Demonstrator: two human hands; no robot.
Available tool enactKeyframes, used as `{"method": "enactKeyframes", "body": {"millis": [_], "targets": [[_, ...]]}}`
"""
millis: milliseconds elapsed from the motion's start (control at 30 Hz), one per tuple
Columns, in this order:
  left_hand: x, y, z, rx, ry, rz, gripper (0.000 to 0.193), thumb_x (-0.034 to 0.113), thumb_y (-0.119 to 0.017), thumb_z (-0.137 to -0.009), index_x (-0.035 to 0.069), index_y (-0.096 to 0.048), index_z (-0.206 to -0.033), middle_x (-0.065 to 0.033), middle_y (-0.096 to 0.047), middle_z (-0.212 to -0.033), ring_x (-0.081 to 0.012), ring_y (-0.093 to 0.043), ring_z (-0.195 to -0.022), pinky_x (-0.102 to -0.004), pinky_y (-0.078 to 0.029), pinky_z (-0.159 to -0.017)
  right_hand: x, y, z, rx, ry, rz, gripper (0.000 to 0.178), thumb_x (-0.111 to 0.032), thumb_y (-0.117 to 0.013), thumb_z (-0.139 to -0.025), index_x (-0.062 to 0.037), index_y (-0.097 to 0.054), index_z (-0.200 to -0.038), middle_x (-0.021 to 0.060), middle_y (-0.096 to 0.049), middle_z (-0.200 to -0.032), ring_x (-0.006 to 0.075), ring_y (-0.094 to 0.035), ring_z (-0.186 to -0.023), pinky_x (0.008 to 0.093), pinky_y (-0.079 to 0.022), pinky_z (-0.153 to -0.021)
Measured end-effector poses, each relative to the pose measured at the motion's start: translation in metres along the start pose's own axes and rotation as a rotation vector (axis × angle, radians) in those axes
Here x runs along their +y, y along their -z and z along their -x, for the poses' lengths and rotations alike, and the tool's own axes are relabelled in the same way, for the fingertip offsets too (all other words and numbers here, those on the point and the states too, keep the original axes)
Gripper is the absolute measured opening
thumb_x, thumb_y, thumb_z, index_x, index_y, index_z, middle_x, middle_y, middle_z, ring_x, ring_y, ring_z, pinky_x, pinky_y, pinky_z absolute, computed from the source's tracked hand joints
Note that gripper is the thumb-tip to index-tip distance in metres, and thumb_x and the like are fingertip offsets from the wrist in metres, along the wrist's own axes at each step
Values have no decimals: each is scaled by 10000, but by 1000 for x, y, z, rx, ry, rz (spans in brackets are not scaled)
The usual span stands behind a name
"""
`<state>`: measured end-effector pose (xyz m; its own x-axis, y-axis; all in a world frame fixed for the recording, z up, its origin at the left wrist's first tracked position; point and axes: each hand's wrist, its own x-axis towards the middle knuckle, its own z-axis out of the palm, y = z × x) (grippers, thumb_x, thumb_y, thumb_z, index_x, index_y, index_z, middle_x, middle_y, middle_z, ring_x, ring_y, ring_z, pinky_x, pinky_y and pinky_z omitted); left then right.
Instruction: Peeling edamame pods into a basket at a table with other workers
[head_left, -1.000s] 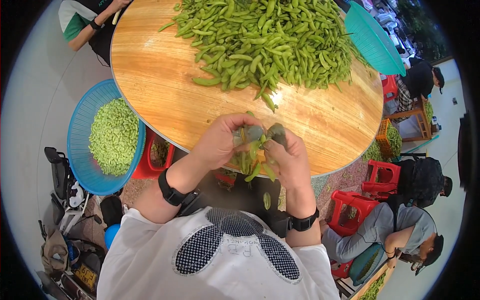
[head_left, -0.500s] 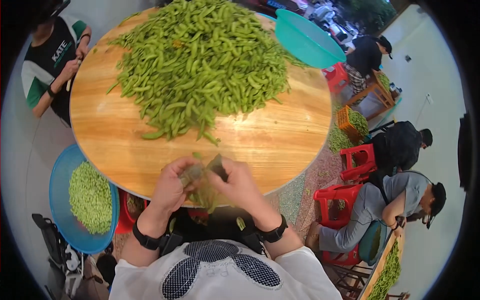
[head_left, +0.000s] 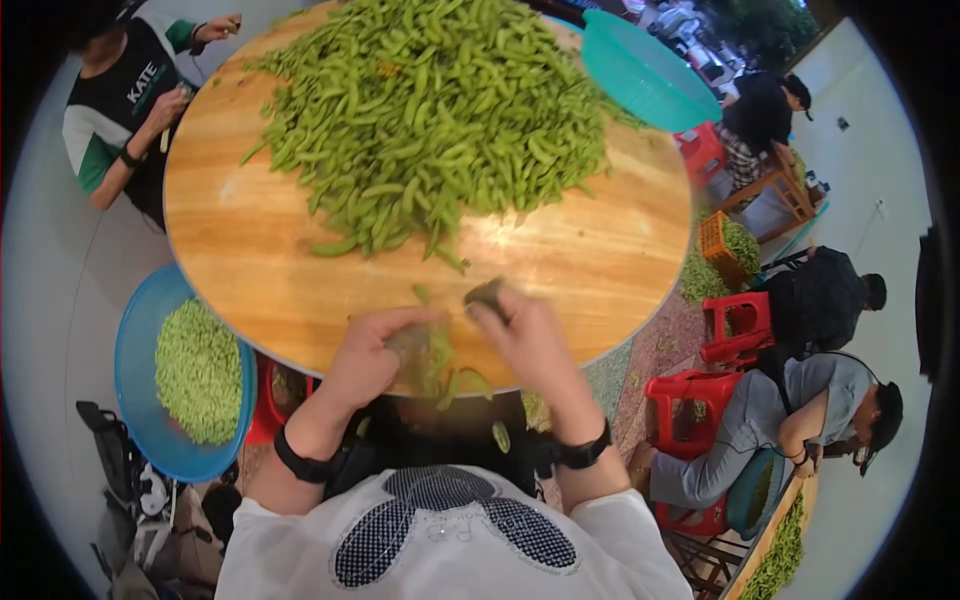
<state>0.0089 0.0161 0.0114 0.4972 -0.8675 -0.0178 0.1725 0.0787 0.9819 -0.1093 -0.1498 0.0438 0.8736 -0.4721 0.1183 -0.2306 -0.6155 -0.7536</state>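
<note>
Evidently, both hands meet low over the near edge of the bench (head_left: 250,225), with pods between them.
Left hand (head_left: 365,358): fingers closed on a small bunch of pods (head_left: 436,366), presumably held forward for the right hand (head_left: 530,340) to reach; that hand's fingers are bent inward, and blur prevents telling whether they grip anything. A dark cover (head_left: 487,293) at the right fingertips is likely protection. One loose pod (head_left: 501,436) shows below the hands. The pod heap (head_left: 430,130) lies beyond them on the bench, within reach. A blue basket (head_left: 124,375), low at left, apparently for convenience, contains pale-green shelled beans (head_left: 198,370). A teal basket (head_left: 650,75) stands at the far right edge, contents unconfirmed; an orange crate (head_left: 713,238) holds green pods or husks (head_left: 740,248).
</note>
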Motion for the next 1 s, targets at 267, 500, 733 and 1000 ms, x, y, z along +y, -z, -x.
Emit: {"method": "enactKeyframes", "body": {"millis": [267, 500, 733, 1000], "targets": [[20, -8, 2, -32, 165, 102, 463, -95, -493, -760, 48, -586, -1191, 0, -622, -968, -52, -533, -782, -201, -439, -707, 23, -14, -53, 6, 155, 390, 230, -217, -647, -799, 3, -582, -811, 206, -596, -673, 386, -591, -661, 435, -465, -560], [13, -13, -6, 176, -313, -620, 379, 27, -682, -707, 53, -635, -1082, -29, -627, -854, -111, -575, -719, -247, -470, -626, -5, -11, -25, -237, -180, -310, 185, -177, -626, -837, 1, -575, -849, 76, -567, -627, 162, -521, -534, 272, -431, -508], [-3, -4, -16, 238, 48, 437, 194, 39, -647, -802, 4, -653, -993, -65, -648, -923, -127, -610, -797, -246, -500, -688, -13, -14, -3, -216, -261, -810, 174, -167, -440, -958, -36, -511, -868, -40, -438, -624, 59, -384, -533, 216, -328, -481], [-15, -5, -18, 283, 34, 447, 119, -30, -614, -799, -8, -607, -916, -43, -648, -884, -96, -598, -772, -226, -489, -671, -12, -20, 3, -463, -317, -765, 193, -170, -372, -966, -52, -471, -850, -7, -432, -658, 59, -355, -518, 197, -278, -459]]}}
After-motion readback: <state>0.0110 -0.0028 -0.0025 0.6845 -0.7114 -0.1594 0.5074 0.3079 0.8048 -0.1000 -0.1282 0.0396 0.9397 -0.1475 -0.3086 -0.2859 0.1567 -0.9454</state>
